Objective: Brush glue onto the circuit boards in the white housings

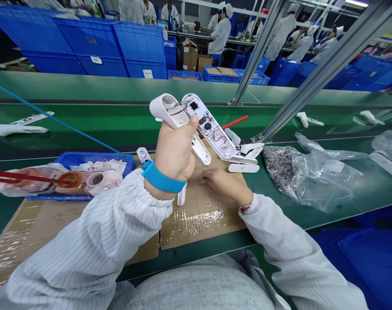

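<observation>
My left hand (174,148), a blue band at its wrist, is closed around a white plastic housing (158,106) raised over the cardboard. The housing lies opened in two halves. A circuit board (202,115) with a black chip and thin red wires shows in the right half, by my thumb. Lower down, my right hand (222,183) rests on the cardboard sheet (179,234) with its fingers pinched together. What they hold, if anything, cannot be made out. Several tiny metal pieces (217,208) lie scattered near that hand.
More white housing parts (243,167) are heaped right of the cardboard. A clear bag (289,168) of small dark metal pieces lies beyond them. A blue tray (68,160) with tape rolls stands left. Behind runs a green conveyor belt (118,125); a metal post (312,73) slants across the right.
</observation>
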`<state>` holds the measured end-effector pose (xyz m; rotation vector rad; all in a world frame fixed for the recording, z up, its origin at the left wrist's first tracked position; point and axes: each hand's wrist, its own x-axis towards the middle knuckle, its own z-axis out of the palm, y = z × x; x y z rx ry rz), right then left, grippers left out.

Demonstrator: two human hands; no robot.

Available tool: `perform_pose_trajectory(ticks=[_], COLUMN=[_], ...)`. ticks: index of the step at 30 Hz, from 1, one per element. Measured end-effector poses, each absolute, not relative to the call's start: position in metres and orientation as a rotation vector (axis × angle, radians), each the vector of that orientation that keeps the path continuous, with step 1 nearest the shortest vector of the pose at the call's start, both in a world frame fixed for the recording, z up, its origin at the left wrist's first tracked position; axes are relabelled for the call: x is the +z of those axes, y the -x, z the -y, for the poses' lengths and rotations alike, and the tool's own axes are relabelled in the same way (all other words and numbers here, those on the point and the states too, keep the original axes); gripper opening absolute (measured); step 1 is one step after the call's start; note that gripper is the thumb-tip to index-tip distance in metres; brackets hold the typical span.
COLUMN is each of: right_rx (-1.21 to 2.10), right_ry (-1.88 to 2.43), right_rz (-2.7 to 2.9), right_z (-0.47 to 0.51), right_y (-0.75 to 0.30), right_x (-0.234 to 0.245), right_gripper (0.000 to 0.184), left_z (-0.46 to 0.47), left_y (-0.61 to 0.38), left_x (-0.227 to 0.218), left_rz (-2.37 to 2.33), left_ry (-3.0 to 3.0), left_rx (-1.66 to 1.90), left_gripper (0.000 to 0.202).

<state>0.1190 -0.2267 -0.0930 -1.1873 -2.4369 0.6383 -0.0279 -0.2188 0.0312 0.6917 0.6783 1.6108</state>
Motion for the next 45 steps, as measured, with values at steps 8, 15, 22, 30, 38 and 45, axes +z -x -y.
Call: perform_pose_trajectory(ticks=[8,15,22,30,38,45], right_rx=[0.835,0.894,0.922,1.015,0.957,1.024], right_ry=[1.094,1.261,1.378,1.276,1.185,1.082], right_rz=[1.703,1.339,1.319,1.163,1.042,1.134], right_z=[0.282,0.264,0.258,0.248,0.231,0.176], right_y=[-0.133,-0.115,-0.110,-0.101,-0.114,-0.159], right_x=[-0.020,-0.020,-0.018,-0.034,-0.048,0.000], right_gripper=[0.009,0.012,0.011,0.016,0.049,0.055], left_z=[0.220,0.230,0.233,0.230,0.219,0.178], left_y=[0.012,-0.006,-0.009,-0.011,-0.008,-0.014], left_x=[0.009,-0.006,-0.006,-0.016,-0.001,0.031], left_rz=[-0.672,-0.765,-0.783,-0.854,-0.744,-0.650], left_ry=[-0.732,-0.765,-0.690,-0.690,-0.592,-0.627], left_rx=[1.684,1.820,1.851,1.920,1.883,1.388], left_gripper=[0.024,0.034,0.030,0.030,0.027,0.019])
